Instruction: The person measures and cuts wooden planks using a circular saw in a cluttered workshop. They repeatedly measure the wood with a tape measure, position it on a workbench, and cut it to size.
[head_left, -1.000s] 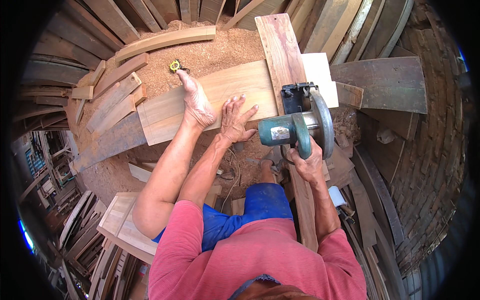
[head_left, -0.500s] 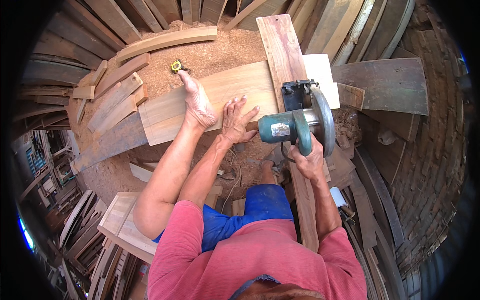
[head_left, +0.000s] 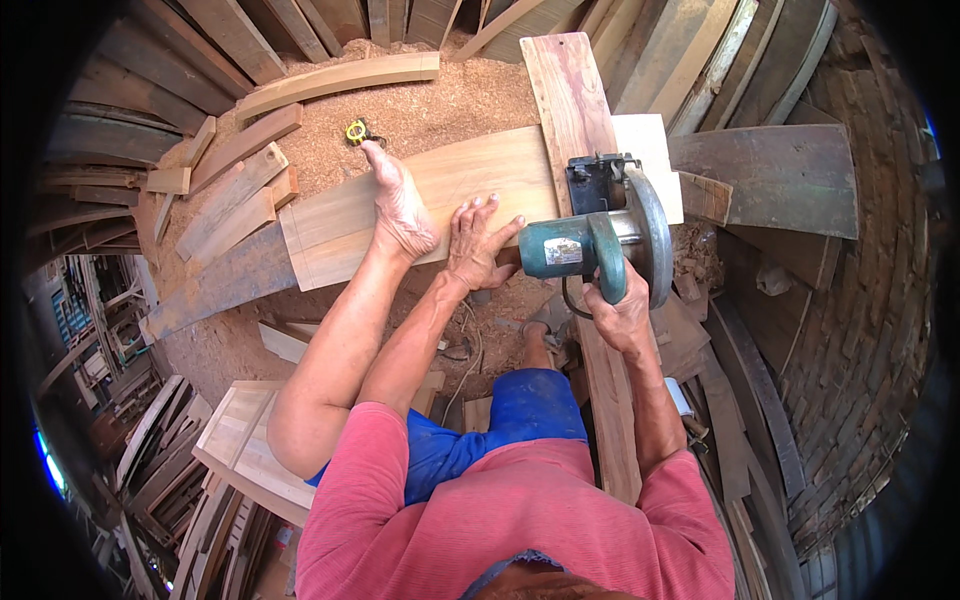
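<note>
A green circular saw [head_left: 566,246] with a grey blade guard rests over the right part of a pale wooden board [head_left: 350,220]. My right hand [head_left: 622,308] is wrapped round its rear handle. Fingers spread, my left hand [head_left: 478,245] lies flat on the board's near edge, left of the saw motor. My bare left foot [head_left: 402,215] presses on the same board beside that hand. A reddish plank [head_left: 570,95] crosses the board and runs away from me past the saw. The blade's lower part is hidden.
A yellow tape measure [head_left: 356,131] lies on the sawdust beyond my foot. Offcuts [head_left: 240,190] lie at the left, and a curved wooden strip [head_left: 340,82] at the far side. Dark planks [head_left: 790,180] stretch to the right. A wooden block [head_left: 245,440] stands near my left knee.
The whole view has shifted very slightly. The saw, both hands and the board keep nearly the same places relative to one another.
</note>
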